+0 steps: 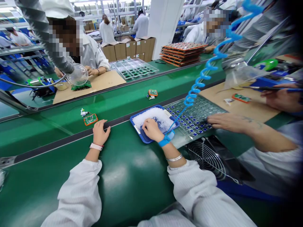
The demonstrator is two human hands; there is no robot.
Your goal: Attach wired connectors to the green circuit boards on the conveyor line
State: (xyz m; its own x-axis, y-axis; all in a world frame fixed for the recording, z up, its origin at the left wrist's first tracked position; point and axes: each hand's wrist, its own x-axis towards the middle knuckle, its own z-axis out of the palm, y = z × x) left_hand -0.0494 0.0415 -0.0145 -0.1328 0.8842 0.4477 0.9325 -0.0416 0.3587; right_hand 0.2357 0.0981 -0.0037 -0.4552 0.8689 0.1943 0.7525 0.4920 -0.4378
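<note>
A blue tray [146, 139] holding many small white pieces [155, 114] sits on the green table [132, 176]. Over its middle is my right hand [152, 129], fingers bent and pressed together at the white pieces; whatever lies between the fingertips is too small to make out. My left hand [100, 132] rests at the dark edge of the belt, thumb and fingers apart, holding nothing. Just beyond it, an orange-framed circuit board [90, 119] lies on the green belt [118, 102] with a small white part beside it.
Another orange-framed board [152, 93] lies further along the belt. A blue coiled cord [201, 77] hangs down to my right wrist. At right, a person's hand [227, 122] reaches over a panel of small blue-marked parts [189, 121], with a black fan [208, 156] below. Across the belt sits a co-worker [91, 52].
</note>
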